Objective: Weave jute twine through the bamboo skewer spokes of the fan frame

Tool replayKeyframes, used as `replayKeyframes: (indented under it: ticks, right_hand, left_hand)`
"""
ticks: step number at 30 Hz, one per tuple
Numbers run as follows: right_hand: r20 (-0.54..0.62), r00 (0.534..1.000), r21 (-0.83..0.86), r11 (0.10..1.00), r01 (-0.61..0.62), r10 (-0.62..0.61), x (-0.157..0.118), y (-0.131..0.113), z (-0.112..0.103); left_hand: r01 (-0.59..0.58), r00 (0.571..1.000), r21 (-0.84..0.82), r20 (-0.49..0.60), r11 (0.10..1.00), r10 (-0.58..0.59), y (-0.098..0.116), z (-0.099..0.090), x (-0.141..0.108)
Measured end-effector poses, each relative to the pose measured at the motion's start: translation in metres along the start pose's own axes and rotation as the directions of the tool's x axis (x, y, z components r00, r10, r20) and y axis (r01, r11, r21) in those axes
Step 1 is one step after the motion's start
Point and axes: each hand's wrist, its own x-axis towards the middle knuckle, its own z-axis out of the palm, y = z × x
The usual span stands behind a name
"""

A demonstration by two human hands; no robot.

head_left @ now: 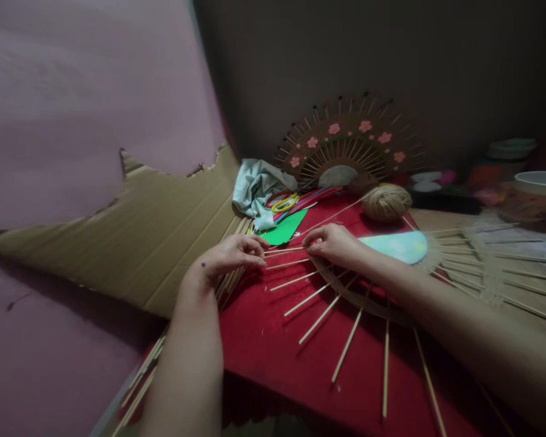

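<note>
leaning over the worktop [273, 340], you had the fan-shaped stick frame [307, 300] spread on its red cover, its farther portion running off to your right beyond your forearm. your right hand [332, 243] was closed, thumb and fingers together on the end of the woven band [346, 295]; your left hand [243, 254] was half curled at the outer tip of the nearest stick, and whether it gripped that tip or only touched it, you could not tell. the frame looked light but awkwardly wide: the sticks seemed stiff and thin enough to snap if bent sideways, the band softer and likely to slide or slacken if tugged. the safer hold looked to be on the band where it crossed the sticks, or on the pale blue centre piece [398, 246], rather than on the bare tips. a thin strand [332, 215] ran between the twine ball [386, 203] and the area by your right fingers, but its end was lost there. your right forearm covered part of the band and several sticks, the lower sticks faded into shadow, and the cups at the far right were dim and blurred.
</note>
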Motion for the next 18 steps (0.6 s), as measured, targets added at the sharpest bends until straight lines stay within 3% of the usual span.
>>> replayKeyframes:
  ticks: [6, 10, 18]
  right_hand:
    - [0.019, 1.000, -0.020, 1.000, 0.001, -0.001, 0.000, 0.001, 0.003]
    - [0.037, 0.999, -0.043, 0.999, -0.008, 0.009, -0.002, -0.001, 0.004]
    - [0.043, 0.999, -0.067, 0.997, 0.027, -0.024, -0.005, -0.006, 0.013]
  left_hand:
    - [-0.044, 0.994, 0.050, -0.096, 0.998, 0.049, 0.002, 0.000, -0.001]
    - [-0.160, 0.980, -0.018, -0.125, 0.987, 0.157, 0.015, 0.004, -0.005]
    - [-0.426, 0.899, -0.063, -0.140, 0.903, 0.415, 0.043, 0.041, 0.010]
